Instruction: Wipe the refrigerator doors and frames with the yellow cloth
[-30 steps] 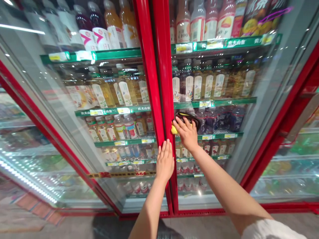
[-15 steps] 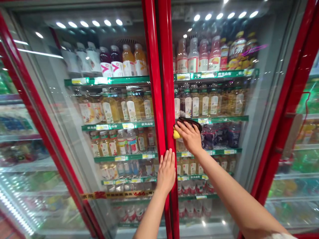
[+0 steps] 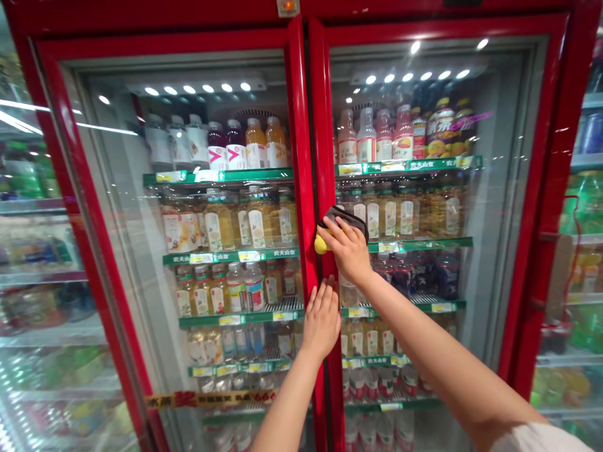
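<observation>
Two red-framed glass cooler doors (image 3: 141, 37) directly ahead. On the right door's glass, just beside the central red door frame (image 3: 321, 125): a dark brown cloth (image 3: 346, 218) and a yellow sponge (image 3: 321, 245), gripped under the curled fingers (image 3: 351, 233) of the right hand (image 3: 343, 250). Lower down, left hand (image 3: 321, 323) flat against that frame, fingers spread wide. Behind the glass, plastic drink bottles (image 3: 240, 287) on green-edged shelves (image 3: 230, 320).

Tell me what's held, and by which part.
The right hand grips a dark pad with a yellow end by its lower edge. The left hand holds nothing; it lies flat on the red door frame.
</observation>
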`<state>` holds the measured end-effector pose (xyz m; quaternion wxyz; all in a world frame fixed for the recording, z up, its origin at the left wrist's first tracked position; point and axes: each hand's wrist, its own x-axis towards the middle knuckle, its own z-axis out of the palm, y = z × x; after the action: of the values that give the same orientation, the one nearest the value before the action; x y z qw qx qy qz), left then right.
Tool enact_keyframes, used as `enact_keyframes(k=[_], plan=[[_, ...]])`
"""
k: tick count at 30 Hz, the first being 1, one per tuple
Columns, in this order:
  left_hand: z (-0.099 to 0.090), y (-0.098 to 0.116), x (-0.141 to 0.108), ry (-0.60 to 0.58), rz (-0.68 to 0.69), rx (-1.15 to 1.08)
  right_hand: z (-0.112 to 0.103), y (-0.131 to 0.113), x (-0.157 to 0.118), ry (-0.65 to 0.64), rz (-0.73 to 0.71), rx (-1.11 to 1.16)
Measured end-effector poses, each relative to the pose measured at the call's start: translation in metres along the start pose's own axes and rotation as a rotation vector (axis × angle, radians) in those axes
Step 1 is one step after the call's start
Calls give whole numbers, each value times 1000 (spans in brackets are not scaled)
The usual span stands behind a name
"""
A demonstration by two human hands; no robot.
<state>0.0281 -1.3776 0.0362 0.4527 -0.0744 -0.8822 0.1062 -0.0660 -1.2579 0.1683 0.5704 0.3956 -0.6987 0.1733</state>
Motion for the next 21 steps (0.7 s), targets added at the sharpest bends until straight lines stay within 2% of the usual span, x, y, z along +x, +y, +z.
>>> enact_keyframes(k=[11,15,21], plan=[[-33,-27,80,128,54,111,-38,38,139,86,-26,-41],[-39,-34,103,203,73,130,-52,48,185,99,-31,-71],[-47,-43,132,317,37,113,-61,62,243,170,-52,-95]])
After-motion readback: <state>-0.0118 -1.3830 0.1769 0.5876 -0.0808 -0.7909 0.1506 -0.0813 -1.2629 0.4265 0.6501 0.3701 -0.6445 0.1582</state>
